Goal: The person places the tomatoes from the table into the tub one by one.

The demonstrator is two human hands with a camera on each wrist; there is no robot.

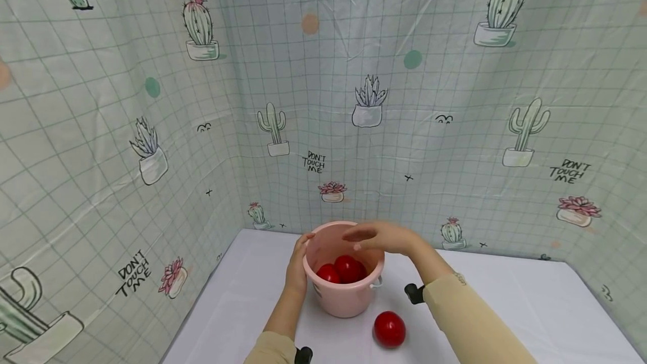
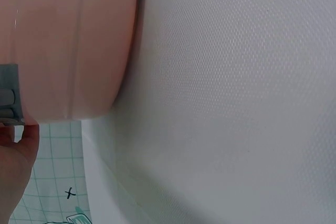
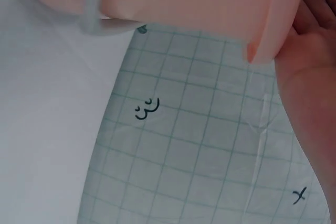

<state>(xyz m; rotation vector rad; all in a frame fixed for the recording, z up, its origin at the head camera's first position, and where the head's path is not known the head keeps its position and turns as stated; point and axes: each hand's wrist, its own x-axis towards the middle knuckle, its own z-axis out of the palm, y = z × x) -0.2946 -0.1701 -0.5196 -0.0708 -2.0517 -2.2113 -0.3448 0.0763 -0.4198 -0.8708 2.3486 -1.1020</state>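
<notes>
A pink bucket (image 1: 343, 299) stands upright on the white tabletop, with several glossy red apple-like balls (image 1: 346, 268) inside. My left hand (image 1: 297, 267) grips the bucket's left rim, fingertips over the edge; the left wrist view shows part of this hand (image 2: 18, 166) against the bucket wall (image 2: 63, 45). Over the bucket's opening, at its right rim, hovers my right hand (image 1: 389, 238), fingers loosely extended and nothing visible in them. In the right wrist view its palm (image 3: 310, 61) lies beside the rim. Another red ball (image 1: 390, 329) rests on the table in front of the bucket.
The white tabletop (image 1: 227, 291) extends left and right of the bucket. A grid-patterned cloth with cactus drawings (image 1: 404, 195) hangs behind and along the sides. The bucket's pale handle (image 3: 93, 3) hangs down at its right side.
</notes>
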